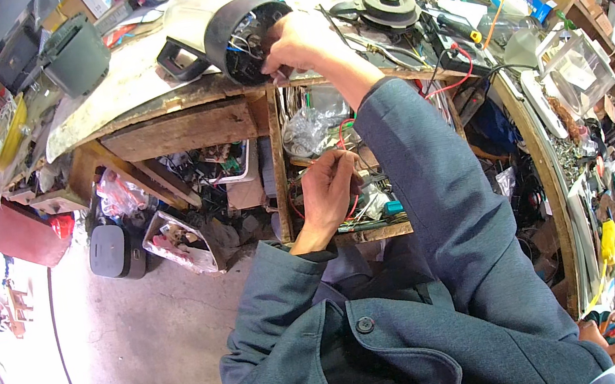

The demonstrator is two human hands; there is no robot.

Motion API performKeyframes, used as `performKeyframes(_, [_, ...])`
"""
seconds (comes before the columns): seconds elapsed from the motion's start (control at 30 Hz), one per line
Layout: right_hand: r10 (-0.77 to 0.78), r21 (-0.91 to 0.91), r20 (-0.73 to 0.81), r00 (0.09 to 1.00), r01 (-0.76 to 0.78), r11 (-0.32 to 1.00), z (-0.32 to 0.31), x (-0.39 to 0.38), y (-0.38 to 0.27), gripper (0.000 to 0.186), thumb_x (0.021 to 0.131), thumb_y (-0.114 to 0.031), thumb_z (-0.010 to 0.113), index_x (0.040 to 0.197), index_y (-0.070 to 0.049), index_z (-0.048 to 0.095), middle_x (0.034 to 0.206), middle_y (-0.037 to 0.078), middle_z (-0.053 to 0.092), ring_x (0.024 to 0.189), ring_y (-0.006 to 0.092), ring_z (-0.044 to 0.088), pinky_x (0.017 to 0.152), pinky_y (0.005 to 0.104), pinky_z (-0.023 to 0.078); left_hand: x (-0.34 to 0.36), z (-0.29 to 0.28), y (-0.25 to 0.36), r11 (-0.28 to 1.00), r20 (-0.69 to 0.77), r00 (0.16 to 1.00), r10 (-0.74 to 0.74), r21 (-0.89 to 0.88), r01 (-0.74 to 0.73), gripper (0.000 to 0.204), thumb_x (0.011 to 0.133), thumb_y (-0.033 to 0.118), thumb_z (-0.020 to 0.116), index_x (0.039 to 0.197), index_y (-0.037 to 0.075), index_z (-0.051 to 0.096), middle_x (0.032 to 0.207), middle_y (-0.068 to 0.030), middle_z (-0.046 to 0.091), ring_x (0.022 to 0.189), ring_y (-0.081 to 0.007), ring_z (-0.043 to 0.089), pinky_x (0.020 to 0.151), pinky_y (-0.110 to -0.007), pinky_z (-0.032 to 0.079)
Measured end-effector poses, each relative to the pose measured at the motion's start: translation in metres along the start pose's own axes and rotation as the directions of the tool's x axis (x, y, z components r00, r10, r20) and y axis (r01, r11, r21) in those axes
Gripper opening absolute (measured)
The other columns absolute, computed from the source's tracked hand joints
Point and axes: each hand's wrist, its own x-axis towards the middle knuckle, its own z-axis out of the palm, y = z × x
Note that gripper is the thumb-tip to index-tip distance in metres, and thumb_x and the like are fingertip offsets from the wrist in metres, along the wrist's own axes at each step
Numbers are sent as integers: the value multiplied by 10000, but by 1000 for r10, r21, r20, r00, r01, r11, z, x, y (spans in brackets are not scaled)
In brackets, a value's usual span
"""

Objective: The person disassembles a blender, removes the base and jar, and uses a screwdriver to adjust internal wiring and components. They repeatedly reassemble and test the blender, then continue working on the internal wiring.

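Observation:
An electric kettle with a pale body and black base point(223, 40) lies on its side at the bench's front edge. Its black handle point(179, 66) points left, and the open underside shows loose wires point(246, 47). My right hand point(304, 44) is closed on the kettle's right rim, fingertips partly inside the base. Lower down, over an open drawer point(280, 172) of clutter, my left hand point(327, 189) is closed with its fingers pressed together. A thin red wire point(344, 131) runs beside those fingertips; what they pinch is hidden.
Right of the kettle, a round black base point(387, 6) sits among tools and cables. A dark grey container point(73, 56) stands on the left of the bench. Below are a box of scraps point(183, 244) and a dark rounded appliance point(114, 251). Cluttered shelves line the right.

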Motion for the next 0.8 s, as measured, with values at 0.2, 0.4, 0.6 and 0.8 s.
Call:
performKeyframes(0.2, [4,371,-124,992,43,927,26,1,22,353,711,-243,848,1020,-74,823,796,91,781,736,173,742,751,321,590,-1,1,10,995,-43,999,-24,98,28,232,1080,196,610,1041,-12,705,758,-20,683,627,-70,600,575,-248,477])
performKeyframes(0.4, [35,215,-412,910,59,975,45,-17,2,316,738,-183,762,1030,-64,790,949,185,778,947,349,754,871,448,579,0,2,1,994,-56,996,67,89,-62,217,1064,163,605,1032,-31,696,716,-45,687,601,-85,616,557,-268,480])
performKeyframes(0.6, [-11,83,-526,850,64,994,59,-32,-13,192,790,-124,689,958,-37,720,933,217,744,956,421,723,845,529,555,0,-6,-8,987,-49,994,99,136,-91,236,1072,146,581,1153,-47,690,943,-45,722,825,-98,632,747,-272,509])
performKeyframes(0.8, [49,182,-523,851,55,982,61,-34,-10,197,794,-142,695,967,-52,720,917,215,737,944,430,718,834,531,555,0,-6,-1,980,-9,999,30,195,-28,285,1066,161,593,1232,-51,688,1027,-58,745,911,-116,639,824,-288,524])
